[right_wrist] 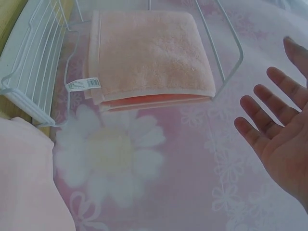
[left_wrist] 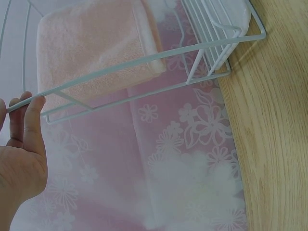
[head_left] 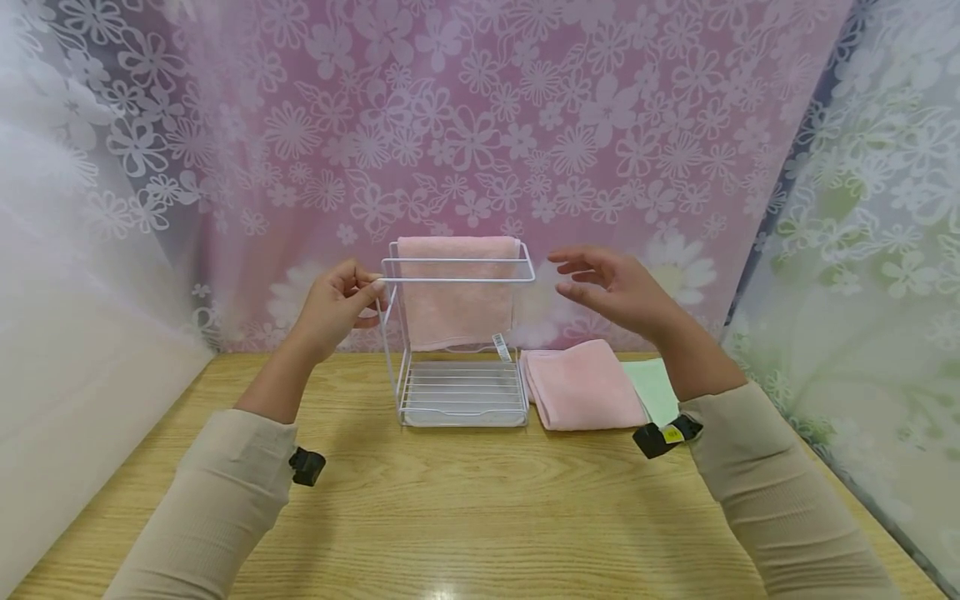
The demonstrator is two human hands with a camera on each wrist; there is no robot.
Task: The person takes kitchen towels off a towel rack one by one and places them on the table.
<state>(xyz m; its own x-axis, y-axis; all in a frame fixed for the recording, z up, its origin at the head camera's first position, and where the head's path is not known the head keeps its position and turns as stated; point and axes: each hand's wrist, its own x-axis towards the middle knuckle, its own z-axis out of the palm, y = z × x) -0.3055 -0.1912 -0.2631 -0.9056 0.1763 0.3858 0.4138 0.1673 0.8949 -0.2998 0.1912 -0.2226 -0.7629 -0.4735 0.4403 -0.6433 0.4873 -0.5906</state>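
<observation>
A white wire rack (head_left: 457,281) stands upright on the table, with slatted shelf bars at its base. My left hand (head_left: 341,302) pinches the rack's upper left corner between thumb and fingers; the left wrist view shows the fingertips (left_wrist: 36,103) at that wire. Over the rack's rear top bar hangs a folded pink towel (head_left: 459,304), its white label (right_wrist: 84,84) near the lower right corner. To the right of the rack, my right hand (head_left: 611,287) is in the air, fingers spread and apart from the towel, holding nothing.
Another folded pink towel (head_left: 585,387) lies on the wooden table (head_left: 465,508) just right of the rack, partly covering a light green cloth (head_left: 652,387). Under the rack's slats sits a white tray (head_left: 465,421). A pink floral curtain (head_left: 480,125) hangs behind the table.
</observation>
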